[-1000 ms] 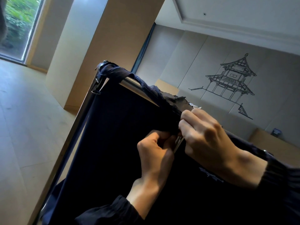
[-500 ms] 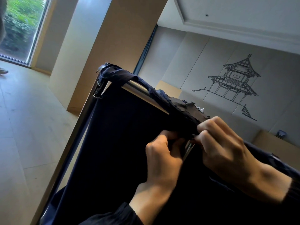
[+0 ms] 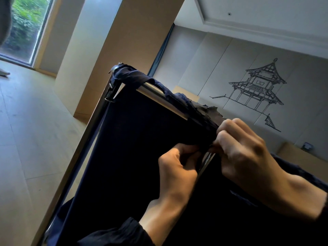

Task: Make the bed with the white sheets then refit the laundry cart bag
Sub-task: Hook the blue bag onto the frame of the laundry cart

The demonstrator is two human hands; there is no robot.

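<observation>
Navy laundry cart bag [image 3: 142,148] fills frame centre, hem draped over chrome top rail [image 3: 158,95]. Left hand [image 3: 177,167] below rail, fingers curled, pinching bag fabric. Right hand [image 3: 243,151] just beside it, fingers curled over rail, gripping bag hem. Hem corner wraps top of upright post [image 3: 88,137], upper centre. Pagoda drawing [image 3: 257,89] on wall, upper right.

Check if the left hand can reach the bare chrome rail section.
Probably yes: nothing stands between the left hand and the bare rail beyond it, but it pinches the bag fabric.
</observation>
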